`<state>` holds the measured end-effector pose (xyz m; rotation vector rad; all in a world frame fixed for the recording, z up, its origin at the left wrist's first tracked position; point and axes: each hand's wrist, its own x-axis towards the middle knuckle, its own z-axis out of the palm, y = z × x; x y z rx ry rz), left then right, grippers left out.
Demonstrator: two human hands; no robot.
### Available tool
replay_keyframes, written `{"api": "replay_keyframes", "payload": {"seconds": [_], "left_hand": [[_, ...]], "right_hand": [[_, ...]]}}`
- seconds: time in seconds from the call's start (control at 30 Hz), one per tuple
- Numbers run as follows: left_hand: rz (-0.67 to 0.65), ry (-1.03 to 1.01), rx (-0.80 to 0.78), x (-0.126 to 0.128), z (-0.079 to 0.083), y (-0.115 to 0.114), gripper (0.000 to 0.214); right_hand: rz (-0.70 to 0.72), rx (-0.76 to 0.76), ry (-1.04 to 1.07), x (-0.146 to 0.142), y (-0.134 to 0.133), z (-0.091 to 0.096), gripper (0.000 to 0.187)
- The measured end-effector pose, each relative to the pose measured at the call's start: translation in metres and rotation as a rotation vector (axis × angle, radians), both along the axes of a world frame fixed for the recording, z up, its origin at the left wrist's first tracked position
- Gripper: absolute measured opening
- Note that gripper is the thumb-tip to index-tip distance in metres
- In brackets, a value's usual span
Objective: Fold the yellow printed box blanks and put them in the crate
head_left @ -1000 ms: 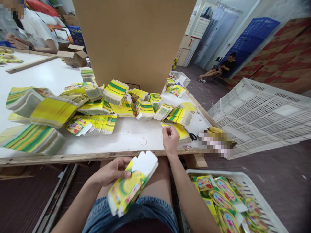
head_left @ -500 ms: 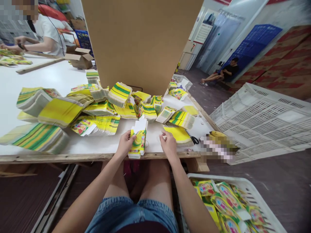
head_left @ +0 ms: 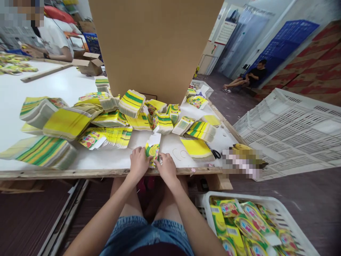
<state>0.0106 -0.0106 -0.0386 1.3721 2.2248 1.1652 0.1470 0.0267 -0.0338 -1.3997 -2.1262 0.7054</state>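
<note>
Close to the table's front edge stands a small yellow printed carton (head_left: 152,148) with white flaps at its far end. My left hand (head_left: 139,160) is closed around its left side. My right hand (head_left: 166,166) pinches the carton's near right corner, thumb and fingers against it. The hands hide much of the carton's lower part. Just beyond lies a fanned row of flat yellow cartons (head_left: 114,137), with stacked flat cartons (head_left: 163,122) behind. To the right is a yellow flat carton pile (head_left: 196,147).
A tall cardboard sheet (head_left: 157,46) rises behind the stacks. Black-handled scissors (head_left: 216,154) lie near the right edge. Bananas (head_left: 241,147) sit beyond it. A white basket (head_left: 269,197) of cartons stands low at right, near white crates (head_left: 290,131). One person works at far left; another sits at back right.
My right hand has moved left from beside the yellow pile onto the carton. The lower carton bundle seen under my left hand no longer shows. The view has shifted slightly.
</note>
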Motion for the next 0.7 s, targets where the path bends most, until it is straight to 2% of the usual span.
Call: {"api": "replay_keyframes", "payload": {"seconds": [0.1, 0.23, 0.43, 0.53, 0.6, 0.63, 0.7], "left_hand": [[0.026, 0.052, -0.031, 0.006, 0.001, -0.010, 0.027], [0.043, 0.053, -0.020, 0.009, 0.000, -0.011, 0.022], [0.046, -0.100, 0.104, 0.002, 0.007, -0.013, 0.030], [-0.027, -0.250, 0.170, 0.004, 0.018, -0.024, 0.027], [-0.100, -0.346, 0.183, 0.010, 0.025, -0.035, 0.029], [-0.134, -0.383, 0.182, 0.014, 0.028, -0.042, 0.028], [-0.189, -0.431, 0.181, 0.025, 0.033, -0.056, 0.024]], "right_hand": [[0.011, 0.030, 0.007, 0.000, -0.006, 0.001, 0.026], [0.012, 0.060, 0.073, -0.002, -0.012, 0.002, 0.028], [-0.058, 0.071, 0.279, -0.011, -0.017, 0.006, 0.020], [-0.109, 0.076, 0.354, -0.002, -0.023, 0.016, 0.024], [-0.142, 0.142, 0.366, 0.011, -0.031, 0.025, 0.032], [-0.140, 0.195, 0.352, 0.018, -0.035, 0.029, 0.038], [-0.049, 0.287, 0.284, 0.033, -0.045, 0.036, 0.048]]}}
